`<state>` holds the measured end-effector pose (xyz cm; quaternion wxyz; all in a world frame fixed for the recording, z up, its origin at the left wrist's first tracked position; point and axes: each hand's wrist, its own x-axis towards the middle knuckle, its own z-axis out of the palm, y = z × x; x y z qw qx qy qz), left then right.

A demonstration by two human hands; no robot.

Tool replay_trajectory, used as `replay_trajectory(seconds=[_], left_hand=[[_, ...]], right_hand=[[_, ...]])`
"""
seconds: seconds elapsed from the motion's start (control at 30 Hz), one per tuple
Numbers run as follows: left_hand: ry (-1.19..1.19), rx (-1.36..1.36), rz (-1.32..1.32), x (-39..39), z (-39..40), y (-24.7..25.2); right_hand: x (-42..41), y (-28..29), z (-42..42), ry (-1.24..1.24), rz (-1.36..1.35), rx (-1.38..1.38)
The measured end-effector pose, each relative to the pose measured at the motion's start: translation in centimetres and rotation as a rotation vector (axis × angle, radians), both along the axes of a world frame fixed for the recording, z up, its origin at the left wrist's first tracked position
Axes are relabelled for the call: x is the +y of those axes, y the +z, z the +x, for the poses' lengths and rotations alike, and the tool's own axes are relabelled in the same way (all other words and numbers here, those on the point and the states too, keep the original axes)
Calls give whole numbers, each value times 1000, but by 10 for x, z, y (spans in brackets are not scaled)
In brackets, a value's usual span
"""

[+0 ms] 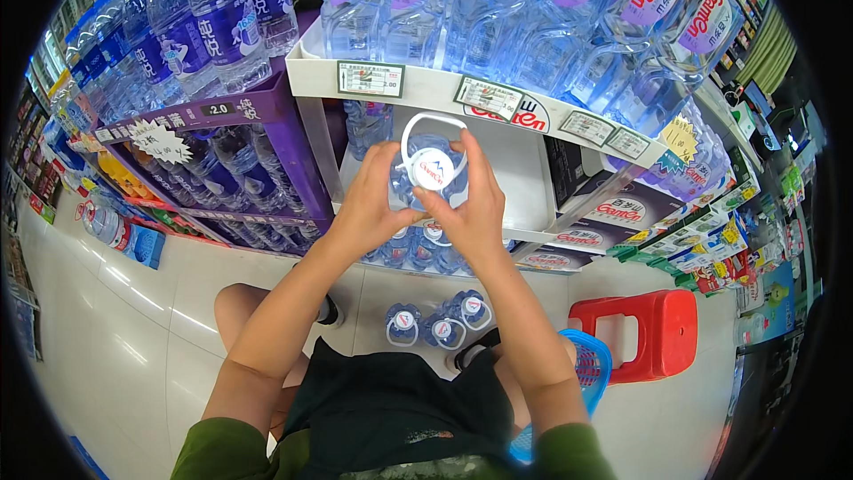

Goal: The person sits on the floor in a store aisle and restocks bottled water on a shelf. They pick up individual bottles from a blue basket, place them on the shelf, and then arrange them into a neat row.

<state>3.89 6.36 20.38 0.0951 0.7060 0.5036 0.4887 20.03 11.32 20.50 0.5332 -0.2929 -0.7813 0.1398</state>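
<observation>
Between my left hand (371,195) and my right hand (472,199) is a large clear Ganten water bottle (433,169), gripped from both sides, with its white cap and ring handle facing up at me. The bottle is in front of the middle shelf (516,180) of a white display rack; whether its base touches the shelf is hidden. Another bottle (366,127) stands at that shelf's left end. Below, more capped bottles (426,250) fill the bottom level. Three handled bottles (442,330) stand on the floor between my feet.
Large Ganten bottles (546,47) crowd the top shelf, whose front edge (426,80) carries price tags. A purple rack (293,153) of bottled water adjoins on the left. Dark cartons (600,210) are stacked right. A red plastic stool (666,337) and blue basket (596,367) are by my right leg.
</observation>
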Motion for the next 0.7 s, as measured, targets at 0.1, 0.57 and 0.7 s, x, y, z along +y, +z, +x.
replay_trajectory(seconds=[0.1,0.57,0.7], left_hand=[[30,-2,-6,17,-5,5],[122,-115,-220,75,-28,27],[212,-5,-114,68,-33,24]], right_hand=[[16,5,-6,53,-192,83],[89,19,-44,54,-500,-54],[85,19,-58,23,-464,-50]])
